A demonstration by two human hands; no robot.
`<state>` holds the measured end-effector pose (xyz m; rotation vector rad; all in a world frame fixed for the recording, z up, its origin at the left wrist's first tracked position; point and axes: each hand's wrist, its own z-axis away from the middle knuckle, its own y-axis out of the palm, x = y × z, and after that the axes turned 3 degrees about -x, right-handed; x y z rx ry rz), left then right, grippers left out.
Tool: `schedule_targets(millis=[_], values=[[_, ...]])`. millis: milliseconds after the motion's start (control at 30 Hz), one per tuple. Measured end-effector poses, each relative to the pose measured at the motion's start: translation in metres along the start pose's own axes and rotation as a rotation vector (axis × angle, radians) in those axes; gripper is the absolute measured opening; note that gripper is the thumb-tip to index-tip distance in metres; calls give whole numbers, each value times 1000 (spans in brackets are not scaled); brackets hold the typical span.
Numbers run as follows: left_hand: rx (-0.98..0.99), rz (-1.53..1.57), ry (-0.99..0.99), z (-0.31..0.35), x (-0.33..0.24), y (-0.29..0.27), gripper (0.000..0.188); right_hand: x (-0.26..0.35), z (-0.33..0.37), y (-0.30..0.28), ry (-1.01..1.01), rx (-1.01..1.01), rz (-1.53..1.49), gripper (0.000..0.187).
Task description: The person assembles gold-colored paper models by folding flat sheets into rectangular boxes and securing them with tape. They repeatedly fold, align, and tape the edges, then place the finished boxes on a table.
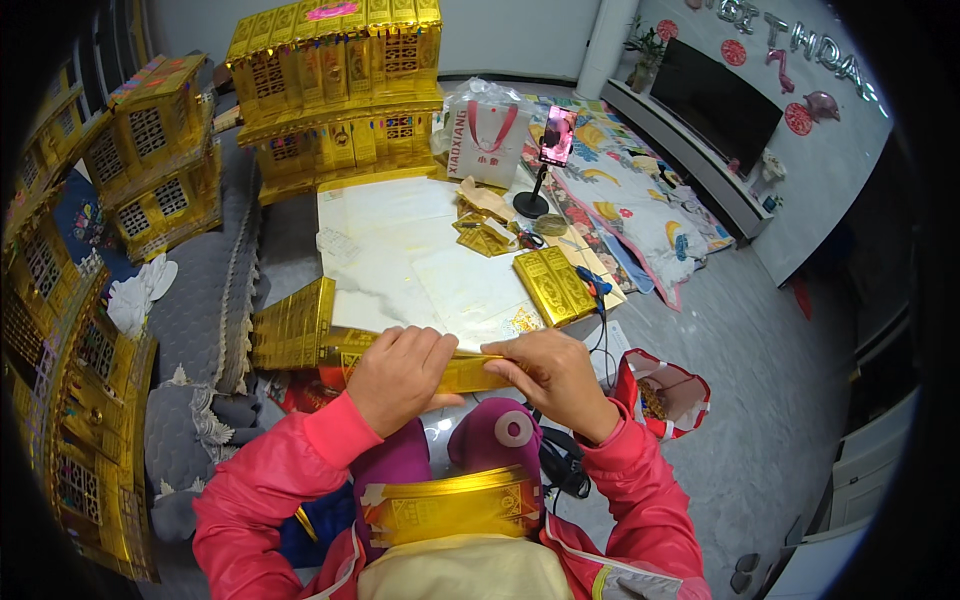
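Both my hands are closed on a gold foil paper sheet (pixel 468 374) at the near edge of the white-topped table (pixel 390 240). My left hand (pixel 400 378) grips its left part, fingers bent over the top. At the other end, my right hand (pixel 552 372) pinches it between thumb and fingers. A stack of gold foil sheets (pixel 450 508) lies across my lap. Left of my left hand, a folded gold foil piece (pixel 295 325) rests at the table corner. Gold folded panels (pixel 553 286) lie on the right side of the table, beside a blue glue gun (pixel 594 284).
Gold paper model houses (pixel 340 120) stand behind the table and along the left. At the back are a white gift bag (pixel 490 150), a phone (pixel 558 135) on a stand, scissors (pixel 530 240) and gold scraps (pixel 485 238). A red bag (pixel 690 395) sits on the floor at right.
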<state>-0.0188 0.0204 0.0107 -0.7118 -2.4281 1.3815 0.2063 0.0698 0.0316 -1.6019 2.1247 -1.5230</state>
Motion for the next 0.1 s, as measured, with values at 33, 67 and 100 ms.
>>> schedule_targets(millis=[33,67,100], values=[[69,-4,-7,2,0,0,67,2,1,-2,61,49,-44,19],[138,-8,-14,3,1,0,65,3,2,-4,134,106,-89,18],[217,-37,-40,3,2,1,66,4,3,-7,195,210,-98,18]])
